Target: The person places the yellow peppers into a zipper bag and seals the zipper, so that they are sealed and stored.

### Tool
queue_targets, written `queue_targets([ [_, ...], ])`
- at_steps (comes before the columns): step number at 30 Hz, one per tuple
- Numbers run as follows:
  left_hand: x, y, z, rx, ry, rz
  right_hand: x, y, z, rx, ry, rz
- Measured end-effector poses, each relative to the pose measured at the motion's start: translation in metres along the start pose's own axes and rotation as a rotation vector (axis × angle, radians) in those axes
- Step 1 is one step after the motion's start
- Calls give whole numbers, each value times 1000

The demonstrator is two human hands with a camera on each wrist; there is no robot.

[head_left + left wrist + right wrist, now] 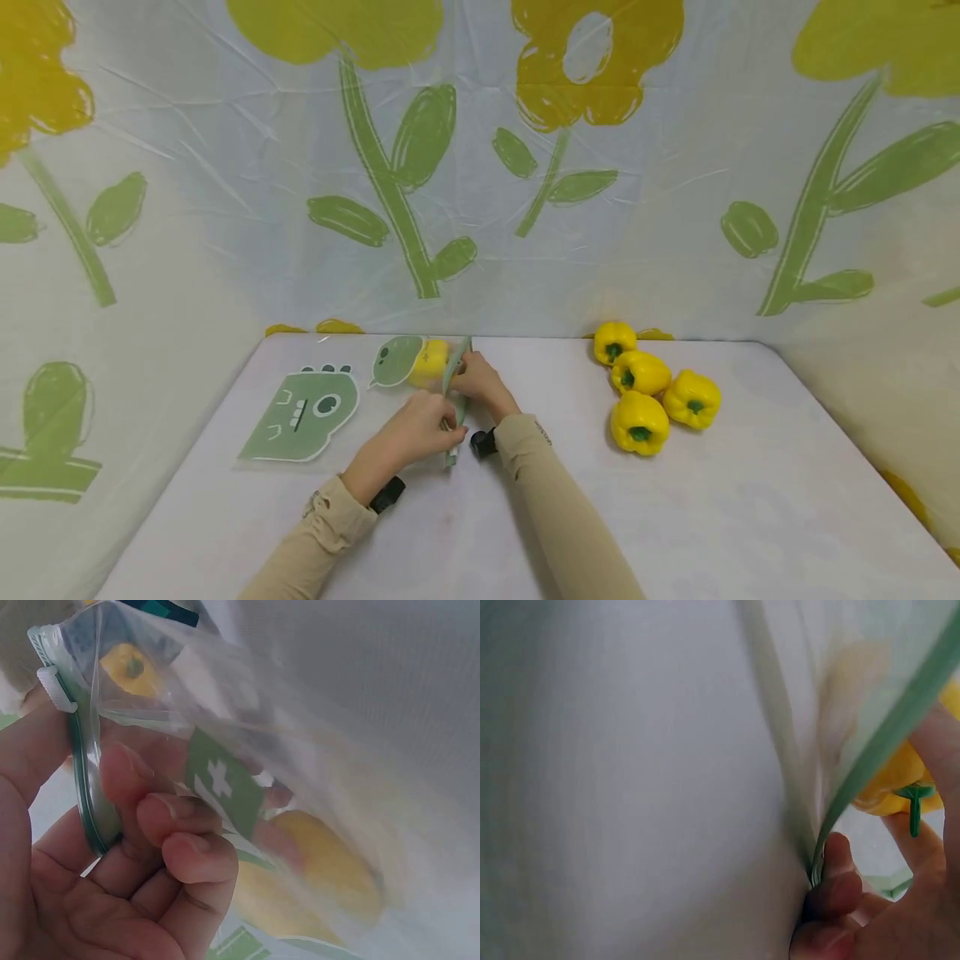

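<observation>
A clear zip bag (360, 400) printed with green dinosaur shapes (311, 417) lies at the middle left of the table, its mouth facing right. My left hand (420, 425) grips the zip edge (82, 765) beside the white slider (56, 688), fingers curled. At the mouth, my right hand (480, 379) has its thumb and index finger around a yellow bell pepper (896, 784) with a green stem. Other right fingertips (836, 892) are curled at the bag's edge. Through the film in the left wrist view, right fingers overlap the yellow pepper shape (322, 862).
Several yellow bell peppers, including a front one (640, 423) and a right one (692, 400), sit grouped on the white table (750, 517) to the right. A flower-printed cloth wall (637, 250) rises behind. Each wrist carries a small black camera (387, 495).
</observation>
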State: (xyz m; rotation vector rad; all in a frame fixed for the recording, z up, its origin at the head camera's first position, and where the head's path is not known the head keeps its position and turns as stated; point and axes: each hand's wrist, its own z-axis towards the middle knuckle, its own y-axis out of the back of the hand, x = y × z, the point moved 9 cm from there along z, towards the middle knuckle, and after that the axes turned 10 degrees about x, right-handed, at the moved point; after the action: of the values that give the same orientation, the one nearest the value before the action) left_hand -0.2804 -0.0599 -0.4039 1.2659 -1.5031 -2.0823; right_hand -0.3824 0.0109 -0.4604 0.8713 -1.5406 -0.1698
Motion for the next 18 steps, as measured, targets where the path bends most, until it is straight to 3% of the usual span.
queue_targets([
  [4,0,0,2,7,12,-12,-1,2,-2,14,-1,8],
  [9,1,0,3,3,30,-18,-3,6,-12,120,75,200],
  [11,2,1,3,2,45,-22,-2,13,-20,163,98,230],
  [15,6,1,2,-4,84,-26,6,43,-49,184,159,154],
  [18,8,1,1,-18,111,-29,13,79,-81,131,220,41],
])
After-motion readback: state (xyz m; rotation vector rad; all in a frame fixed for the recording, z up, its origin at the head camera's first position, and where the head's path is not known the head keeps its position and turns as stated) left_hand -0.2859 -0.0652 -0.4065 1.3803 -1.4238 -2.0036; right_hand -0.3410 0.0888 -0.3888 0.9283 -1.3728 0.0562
